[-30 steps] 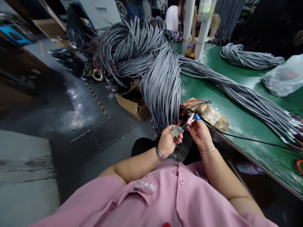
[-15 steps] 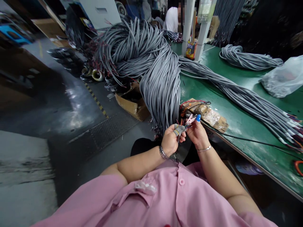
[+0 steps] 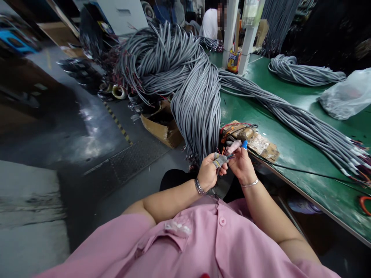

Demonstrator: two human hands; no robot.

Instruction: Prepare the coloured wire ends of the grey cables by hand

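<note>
My left hand (image 3: 209, 170) is closed round the end of a grey cable, its thumb and fingertips partly covered in grey and yellow wraps. Thin orange, red and dark wires (image 3: 222, 151) fan out of the cable end above the thumb. Close against it, my right hand (image 3: 242, 164) has its fingers drawn together at the dark wires (image 3: 231, 156). A blue cover (image 3: 245, 144) sits on one right fingertip. Beside it shows a pale pink piece (image 3: 234, 146), either a finger wrap or a small object; I cannot tell which. The exact pinch point is hidden.
A thick bundle of grey cables (image 3: 199, 112) hangs over the green table's (image 3: 304, 154) corner. More cables (image 3: 278, 104) stretch along the tabletop. A taped cardboard block (image 3: 261, 144) lies near the edge. An open carton (image 3: 158, 125) stands on the floor. Another person (image 3: 209, 24) is at the back.
My right fingers have shifted slightly, and the pale pink piece that looked forked now appears as one rounded shape. The blue-covered fingertip has moved a little right. My left hand stays nearly still.
</note>
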